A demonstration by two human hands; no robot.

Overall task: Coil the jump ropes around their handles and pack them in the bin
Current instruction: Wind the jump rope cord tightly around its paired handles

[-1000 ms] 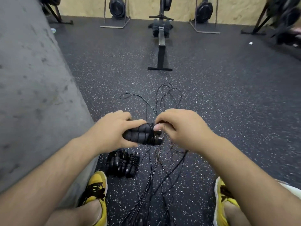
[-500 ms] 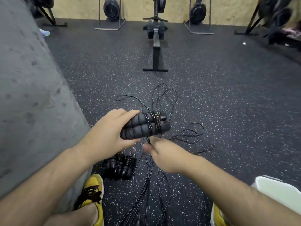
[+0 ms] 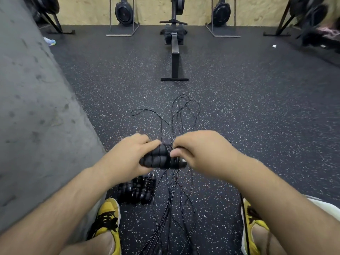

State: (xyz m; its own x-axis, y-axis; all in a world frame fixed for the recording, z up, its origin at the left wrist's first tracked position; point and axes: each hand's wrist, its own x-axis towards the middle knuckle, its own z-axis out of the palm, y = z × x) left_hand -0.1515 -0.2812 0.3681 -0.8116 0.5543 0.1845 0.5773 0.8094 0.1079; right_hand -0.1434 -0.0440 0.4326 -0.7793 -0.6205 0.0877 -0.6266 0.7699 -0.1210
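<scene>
2 yellow shoes, black laces, bare forearms

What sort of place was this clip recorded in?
Most likely a gym: a rowing machine on speckled rubber flooring, more fan-wheel machines along the far wall, and coiled jump ropes by the person's feet.

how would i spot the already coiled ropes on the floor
Start at the grey wall on the left, then drop to the yellow shoe at its foot. Just beyond the toe lie the coiled ropes: a stubby black bundle, unlike the loose cords trailing beside it.
</scene>
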